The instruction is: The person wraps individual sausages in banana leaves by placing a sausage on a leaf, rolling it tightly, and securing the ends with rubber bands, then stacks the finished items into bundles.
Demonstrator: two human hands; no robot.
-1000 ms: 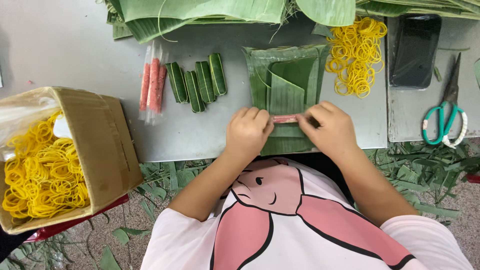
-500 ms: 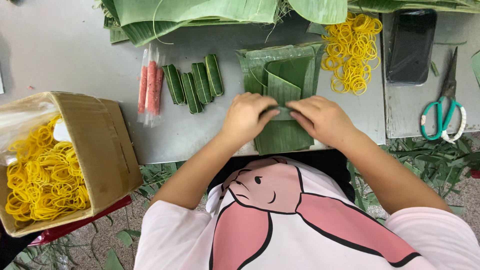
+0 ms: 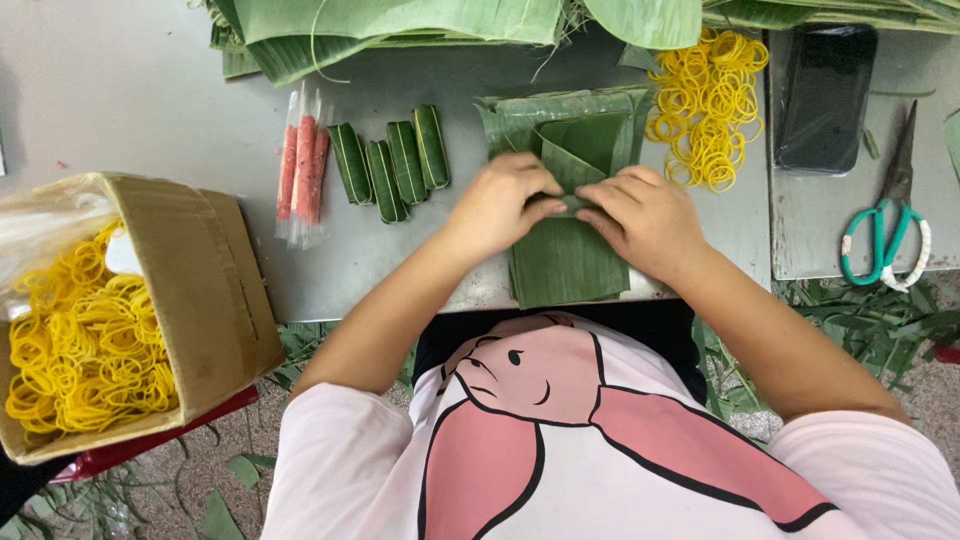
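Observation:
A stack of cut green banana leaf pieces [image 3: 565, 265] lies at the near edge of the grey table [image 3: 130, 90]. My left hand [image 3: 500, 205] and my right hand [image 3: 645, 215] press together on a leaf being rolled on top of the stack, fingers curled over the fold. The pink sausage seen earlier is hidden inside the leaf. Left of the stack lie several finished leaf-wrapped rolls [image 3: 390, 160] and a few pink sausages in clear plastic [image 3: 303, 170]. A loose heap of yellow rubber bands [image 3: 710, 105] sits just beyond my right hand.
A cardboard box [image 3: 205, 290] full of yellow rubber bands stands at the left. Long banana leaves [image 3: 400, 25] pile along the far edge. A black phone [image 3: 825, 95] and green-handled scissors [image 3: 885, 235] lie at the right. Leaf scraps litter the floor.
The sausage that lay uncovered between my fingers is now covered by the leaf. Both hands have moved forward over the stack, rolling the leaf away from me.

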